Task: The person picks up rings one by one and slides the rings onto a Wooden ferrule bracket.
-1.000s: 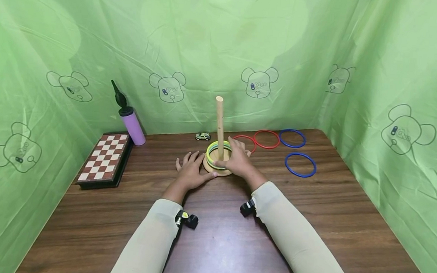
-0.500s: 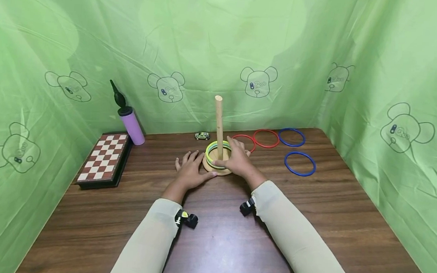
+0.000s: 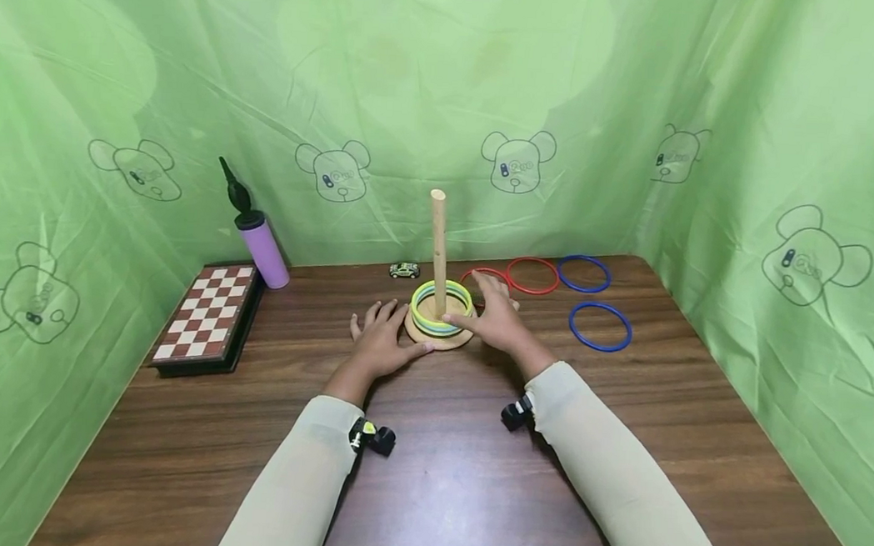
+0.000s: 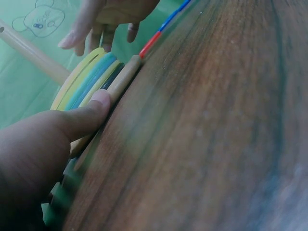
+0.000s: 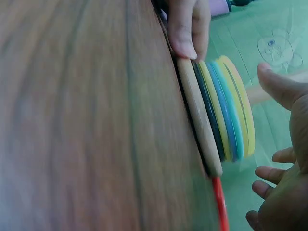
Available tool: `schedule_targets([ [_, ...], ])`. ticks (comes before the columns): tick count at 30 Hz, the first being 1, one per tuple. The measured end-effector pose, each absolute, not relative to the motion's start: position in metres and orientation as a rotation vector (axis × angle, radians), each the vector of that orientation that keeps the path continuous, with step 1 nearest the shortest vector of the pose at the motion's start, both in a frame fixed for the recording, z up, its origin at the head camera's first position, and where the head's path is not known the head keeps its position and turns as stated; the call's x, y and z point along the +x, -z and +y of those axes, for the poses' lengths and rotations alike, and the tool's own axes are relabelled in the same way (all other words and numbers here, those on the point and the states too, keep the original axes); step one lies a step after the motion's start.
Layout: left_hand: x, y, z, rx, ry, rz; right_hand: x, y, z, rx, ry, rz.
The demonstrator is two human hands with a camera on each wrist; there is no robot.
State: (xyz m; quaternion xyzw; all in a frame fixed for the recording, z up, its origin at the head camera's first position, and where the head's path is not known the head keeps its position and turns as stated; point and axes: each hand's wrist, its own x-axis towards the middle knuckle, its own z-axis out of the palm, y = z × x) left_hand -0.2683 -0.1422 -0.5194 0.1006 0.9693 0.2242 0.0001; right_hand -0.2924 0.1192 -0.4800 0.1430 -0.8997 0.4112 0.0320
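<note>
A wooden ring-toss stand has an upright post (image 3: 438, 252) and a round base (image 3: 443, 343). Yellow, blue and dark rings (image 5: 243, 115) are stacked around the post, down on the base. My left hand (image 3: 383, 343) holds the base at its left side, its thumb against the front edge. To the right of the stack, my right hand (image 3: 502, 317) is apart from the rings, fingers spread and holding nothing. Behind it a red ring (image 3: 485, 270) lies partly hidden.
Another red ring (image 3: 532, 292) and two blue rings (image 3: 571, 325) lie on the table at the right. A toy car (image 3: 405, 270) sits behind the stand. At the left are a chessboard box (image 3: 205, 313) and a purple hand pump (image 3: 265, 254). Green cloth (image 3: 419, 71) encloses the table.
The right hand has let go of the stacked rings and moved a little to the right. The left hand stays at the base.
</note>
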Motion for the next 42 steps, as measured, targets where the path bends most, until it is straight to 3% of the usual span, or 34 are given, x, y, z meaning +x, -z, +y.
schedule_targets([
  [22,-0.268,0.518,-0.142,0.325,-0.721,3.05,-0.308,0.492,0.166,0.278,-1.32,-2.623],
  [42,-0.268,0.518,-0.142,0.332,-0.77,3.027,-0.269,0.483,0.264,0.258,-1.17,-2.743],
])
